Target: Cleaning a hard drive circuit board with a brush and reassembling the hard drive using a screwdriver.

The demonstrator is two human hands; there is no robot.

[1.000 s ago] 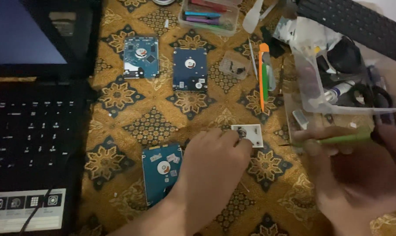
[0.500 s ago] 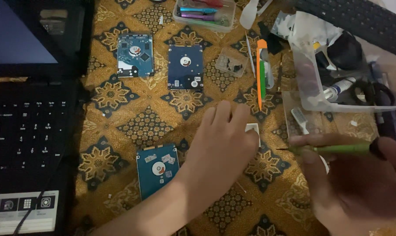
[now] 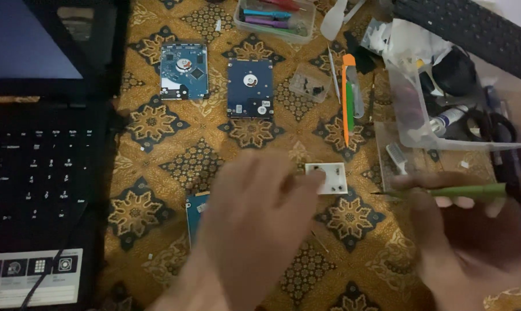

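Fingers of the left hand (image 3: 255, 224) spread open over a blue drive (image 3: 196, 212), touching a white tray (image 3: 328, 177). The right hand (image 3: 473, 236) grips a green screwdriver (image 3: 462, 191). Screw work looks underway; next needs a steady tip.

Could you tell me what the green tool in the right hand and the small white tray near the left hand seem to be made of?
Green tool: apparently matte plastic handle with a thin dark tip, probably metal. Small white tray: looks like smooth white plastic; motion blur leaves it uncertain.
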